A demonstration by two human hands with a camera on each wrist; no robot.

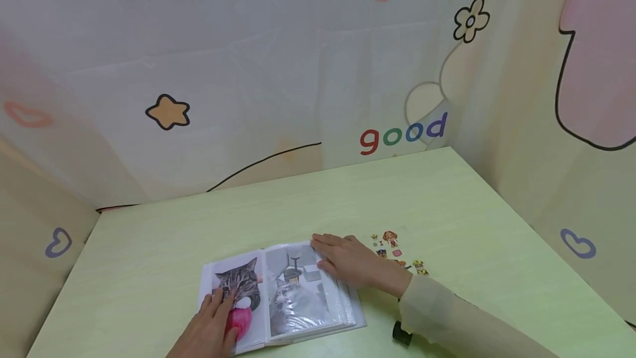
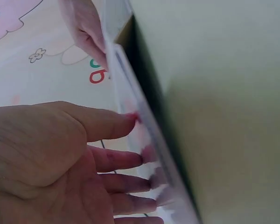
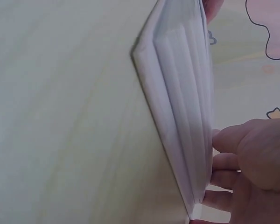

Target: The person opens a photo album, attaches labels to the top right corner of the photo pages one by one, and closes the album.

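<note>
The left hand (image 1: 208, 320), fingers extended, lies on the left page (image 1: 248, 282) of the opened photo album (image 1: 267, 298) on the table (image 1: 422, 203), and the right hand (image 1: 351, 259), also straight-fingered, touches the right page (image 1: 298, 297), both gripping nothing.

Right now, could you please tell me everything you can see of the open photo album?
The photo album lies open on the pale green table, its surface glossy like plastic, with several leaves stacked at right. At left is a tabby cat picture with a pink ball-like shape; at right, a greyish picture, partly washed out by glare. The left hand touches the cat picture; the right hand, the right side's upper outer part.
</note>
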